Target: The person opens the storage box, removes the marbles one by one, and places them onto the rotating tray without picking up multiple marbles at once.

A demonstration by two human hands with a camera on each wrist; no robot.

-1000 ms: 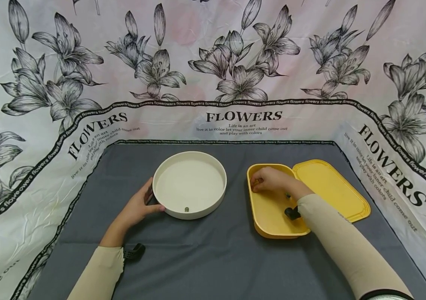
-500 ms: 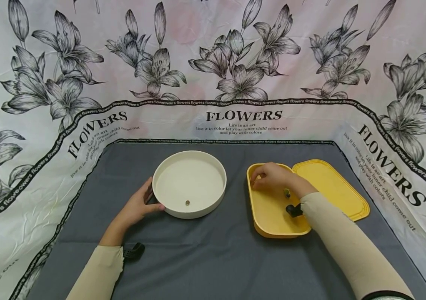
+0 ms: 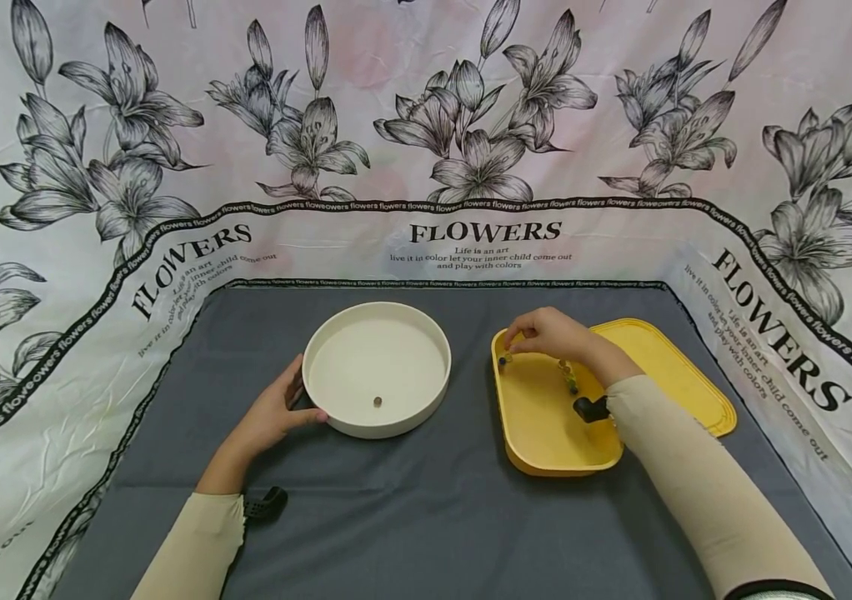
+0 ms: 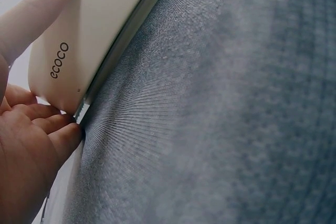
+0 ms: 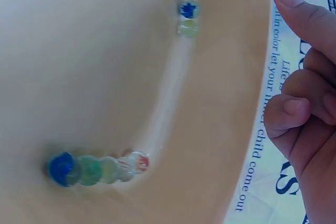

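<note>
A round cream dish (image 3: 377,354) stands on the left of the cloth, with one small brownish marble (image 3: 377,402) inside. My left hand (image 3: 272,417) grips its left side; in the left wrist view the thumb lies on the dish wall, fingertips at its bottom edge. Over the far left corner of a yellow box (image 3: 538,425) hovers my right hand (image 3: 553,333). The right wrist view shows its fingers bent, with nothing visible between them, though the head view hides the fingertips. A row of glass marbles (image 5: 90,170) lies along the box wall, and a smaller group (image 5: 189,10) is farther off.
The yellow lid (image 3: 677,375) lies right of the box. Dark grey cloth (image 3: 426,533) covers the table, and flower-printed fabric (image 3: 471,125) rises behind and at both sides. Both forearms wear beige sleeves.
My right hand has lifted a little from the box corner, baring marbles there and more of the row. The marble in the dish has shifted slightly away from the near rim. My left hand stays put.
</note>
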